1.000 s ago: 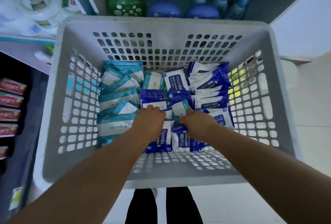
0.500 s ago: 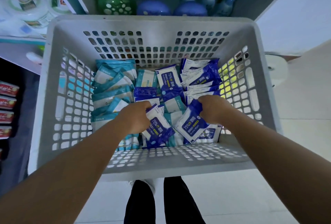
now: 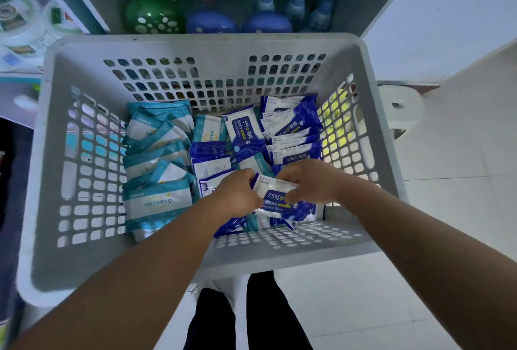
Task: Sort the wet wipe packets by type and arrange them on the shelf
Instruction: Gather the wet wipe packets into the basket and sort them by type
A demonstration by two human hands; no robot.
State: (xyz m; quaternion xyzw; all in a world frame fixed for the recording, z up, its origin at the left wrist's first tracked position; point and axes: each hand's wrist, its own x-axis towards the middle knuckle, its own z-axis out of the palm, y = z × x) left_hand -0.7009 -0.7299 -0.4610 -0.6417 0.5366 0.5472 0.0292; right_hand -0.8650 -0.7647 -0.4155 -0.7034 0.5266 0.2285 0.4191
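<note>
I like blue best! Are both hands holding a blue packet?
Yes, the left hand and right hand grip one blue packet together.

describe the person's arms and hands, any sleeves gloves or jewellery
Both forearms are bare up to the frame edge, with no sleeves in view. The left hand and right hand wear no gloves, and no watch, bracelet or ring shows.

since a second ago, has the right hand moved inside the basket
Yes. The right hand has slid toward the basket's right wall and come up off the pile, now sharing a blue 75% alcohol wipe packet with the left hand.
</note>
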